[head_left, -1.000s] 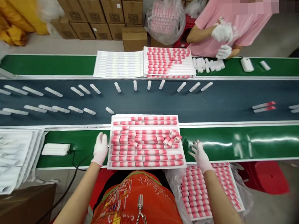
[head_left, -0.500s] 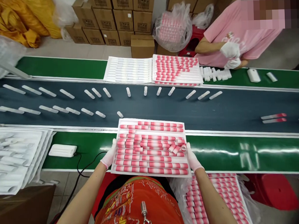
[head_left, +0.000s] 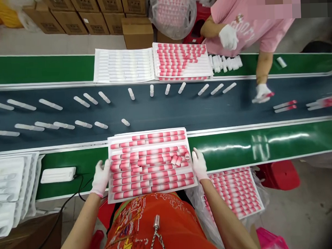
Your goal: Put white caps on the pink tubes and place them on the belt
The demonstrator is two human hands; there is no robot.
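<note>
A white tray (head_left: 112, 199) holding rows of pink-and-white tubes (head_left: 168, 180) lies in front of my body, over the near green strip and its front edge. Some short pink pieces (head_left: 176, 160) lie loose across the rows toward the right. My left hand (head_left: 100, 178), in a white glove, is at the tray's left edge, fingers apart. On the opposite side my gloved right hand (head_left: 199, 164) is close against the right edge, with its fingers stretched out. Neither hand is wrapped round the tray.
White tubes (head_left: 51, 104) stand in two lines on the dark conveyor (head_left: 154, 110). Across it, a co-worker's gloved hand (head_left: 262, 93) holds a pink-tipped tube. Trays (head_left: 123, 64) lie on the far strip. A white device (head_left: 58, 174) with a cable and stacked trays (head_left: 34, 180) are at left.
My hands have loosened from the tray's sides, their fingers now straighter. The co-worker's one arm has reached out over the conveyor. The view has shifted, and the tray appears further left.
</note>
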